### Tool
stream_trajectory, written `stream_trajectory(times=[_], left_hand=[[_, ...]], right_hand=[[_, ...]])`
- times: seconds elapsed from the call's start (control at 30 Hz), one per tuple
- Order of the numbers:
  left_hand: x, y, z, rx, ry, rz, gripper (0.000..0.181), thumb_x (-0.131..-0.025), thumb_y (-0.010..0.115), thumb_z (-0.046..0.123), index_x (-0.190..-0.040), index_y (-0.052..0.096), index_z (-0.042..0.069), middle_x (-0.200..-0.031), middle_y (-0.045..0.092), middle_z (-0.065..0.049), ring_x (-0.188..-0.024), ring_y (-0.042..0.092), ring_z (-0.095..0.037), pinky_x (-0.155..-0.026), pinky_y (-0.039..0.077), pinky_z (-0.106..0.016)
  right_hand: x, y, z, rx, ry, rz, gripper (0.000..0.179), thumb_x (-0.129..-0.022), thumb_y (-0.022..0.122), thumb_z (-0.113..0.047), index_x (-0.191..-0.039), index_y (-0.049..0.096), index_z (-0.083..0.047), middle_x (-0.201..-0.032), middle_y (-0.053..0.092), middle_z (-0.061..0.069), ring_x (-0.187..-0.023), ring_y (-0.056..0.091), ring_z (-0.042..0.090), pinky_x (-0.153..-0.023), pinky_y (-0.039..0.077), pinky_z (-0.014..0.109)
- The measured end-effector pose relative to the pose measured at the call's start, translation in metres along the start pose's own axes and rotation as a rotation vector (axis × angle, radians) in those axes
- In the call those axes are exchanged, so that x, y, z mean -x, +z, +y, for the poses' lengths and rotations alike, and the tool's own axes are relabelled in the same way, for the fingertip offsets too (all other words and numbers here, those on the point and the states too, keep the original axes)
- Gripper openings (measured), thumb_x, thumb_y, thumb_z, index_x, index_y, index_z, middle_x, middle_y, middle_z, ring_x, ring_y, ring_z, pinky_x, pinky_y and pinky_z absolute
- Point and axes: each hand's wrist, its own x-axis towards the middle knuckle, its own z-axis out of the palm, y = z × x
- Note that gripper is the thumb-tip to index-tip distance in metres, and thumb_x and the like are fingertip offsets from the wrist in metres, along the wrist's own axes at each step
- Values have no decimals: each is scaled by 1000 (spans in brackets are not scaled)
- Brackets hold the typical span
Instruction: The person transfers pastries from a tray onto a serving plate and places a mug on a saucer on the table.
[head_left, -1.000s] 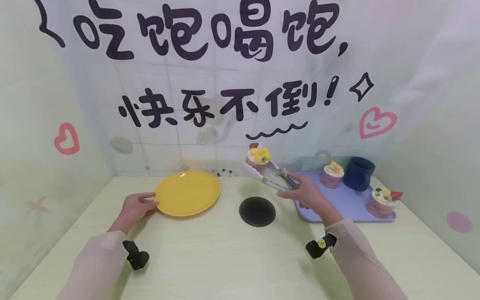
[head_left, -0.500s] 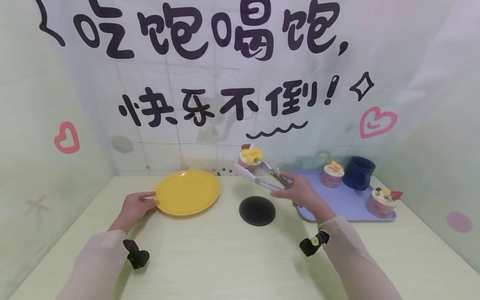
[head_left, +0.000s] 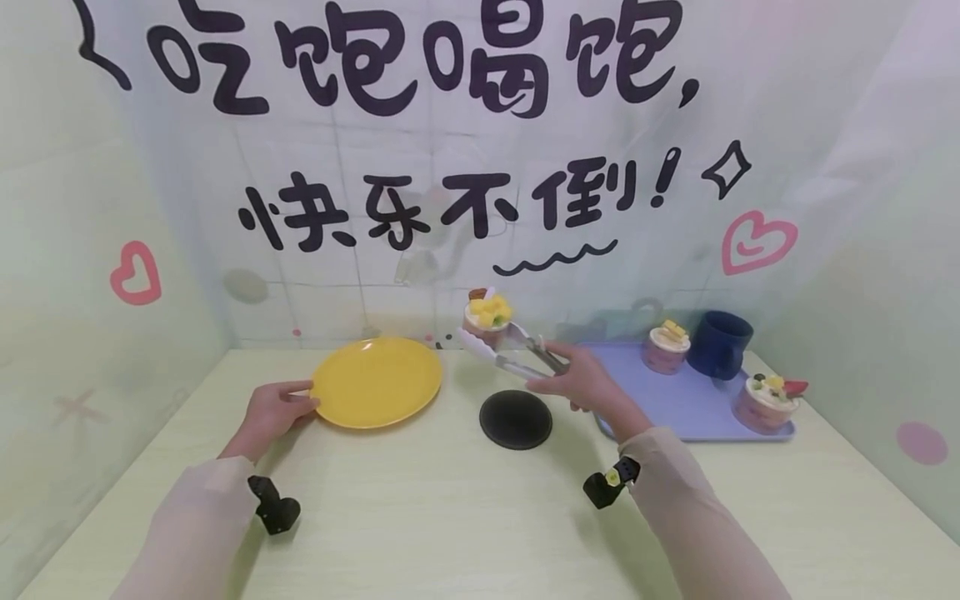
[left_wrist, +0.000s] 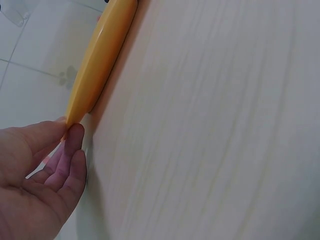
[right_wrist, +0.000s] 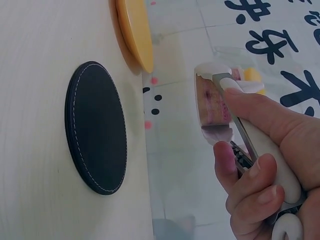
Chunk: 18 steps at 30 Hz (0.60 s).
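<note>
My left hand pinches the near-left rim of a round yellow plate lying on the table. In the left wrist view the thumb lies over the rim of the plate and the fingertips are under it. My right hand grips a pair of tongs with pale handles. Between the tips of the tongs is a pink dessert cup topped with yellow fruit pieces, held up in the air behind a black round coaster. In the right wrist view the cup shows between the tong arms.
A lilac tray stands at the right. It bears a dark blue mug and two more dessert cups, one at the back and one at the front right. A lettered wall sheet hangs behind the table.
My right hand has moved left with the tongs and the dessert cup, nearer to the plate. The left hand and the plate stay where they were.
</note>
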Motion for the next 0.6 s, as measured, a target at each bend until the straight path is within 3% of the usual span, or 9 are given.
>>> stream_trajectory(times=[0.6], left_hand=[[3,-1,1,53,1,3,52,-87,62,11,-129,42,-12,-104,62,-25,-74,61,-8,-67,52,-21]], right_hand=[[-8,20,-12,-19,16,-21,73,-73,77,-30,-137,44,-24,-75,59,11,-38,36,14,-33,31,22]])
